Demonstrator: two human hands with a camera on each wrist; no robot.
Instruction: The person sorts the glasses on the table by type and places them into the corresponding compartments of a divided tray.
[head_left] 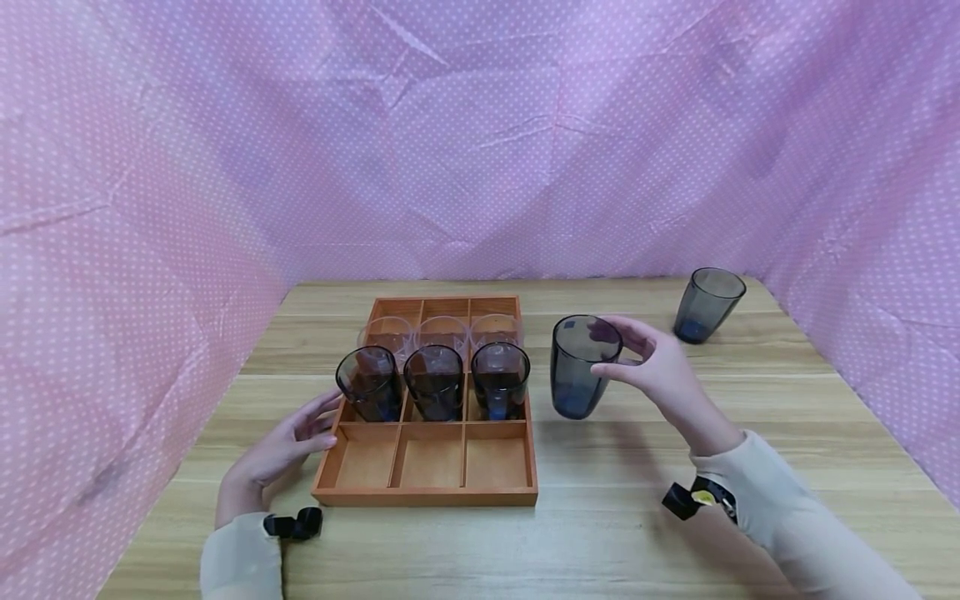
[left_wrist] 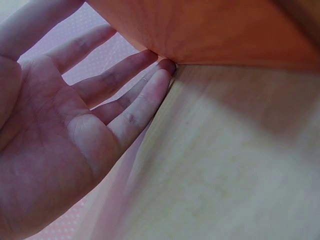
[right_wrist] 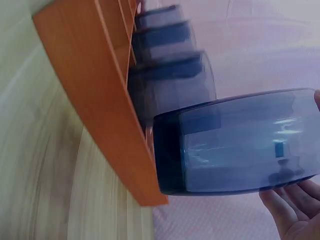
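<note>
My right hand point(head_left: 660, 367) grips a dark grey glass tumbler point(head_left: 576, 379) near its rim, thumb on the near side, fingers behind. In the right wrist view this tumbler point(right_wrist: 235, 145) is off the table, beside the wooden tray's point(right_wrist: 95, 85) side wall. The divided wooden tray point(head_left: 423, 499) holds a middle row of dark tumblers, among them the right-hand one point(head_left: 500, 383), and clear glasses point(head_left: 442, 333) behind. My left hand point(head_left: 281, 450) rests against the tray's left side; in the left wrist view its fairly straight fingers point(left_wrist: 140, 100) touch the tray wall point(left_wrist: 225, 40).
Another dark tumbler point(head_left: 705, 308) stands at the back right of the wood-grain table point(head_left: 600, 533). The tray's front compartments point(head_left: 427, 457) have bare bottoms. A pink dotted cloth point(head_left: 480, 167) hangs behind and along both sides of the table.
</note>
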